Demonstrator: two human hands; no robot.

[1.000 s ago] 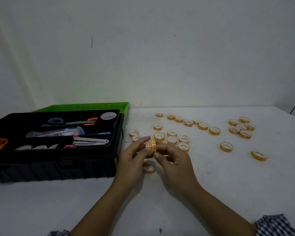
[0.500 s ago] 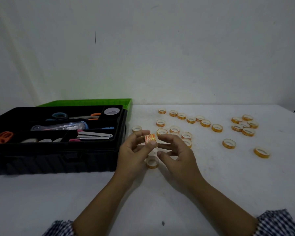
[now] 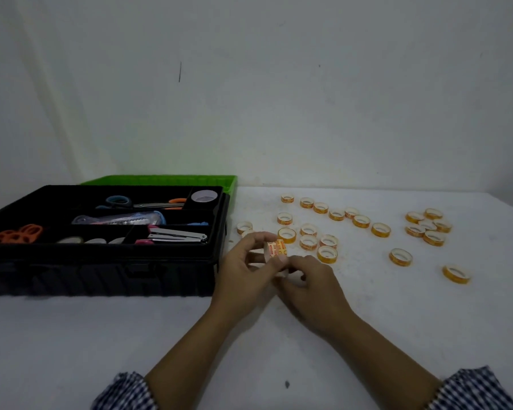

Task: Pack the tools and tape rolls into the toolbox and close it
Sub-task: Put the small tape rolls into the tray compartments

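right hand (image 3: pixel 311 281) had dropped from the stack of tape rolls (image 3: pixel 276 249) toward the table (image 3: pixel 397 321), fingers curled down; whether they pinched anything i could not tell. left hand (image 3: pixel 243 270) pinched that stack just right of the open toolbox (image 3: pixel 101 270); loose rolls (image 3: pixel 380 229) lay beyond.

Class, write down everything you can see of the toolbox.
The toolbox is black, seemingly plastic, with a ribbed front wall. It stands open on the left of the white table, its green lid lying back behind it. Its divided tray holds scissors, a stapler and other small items.
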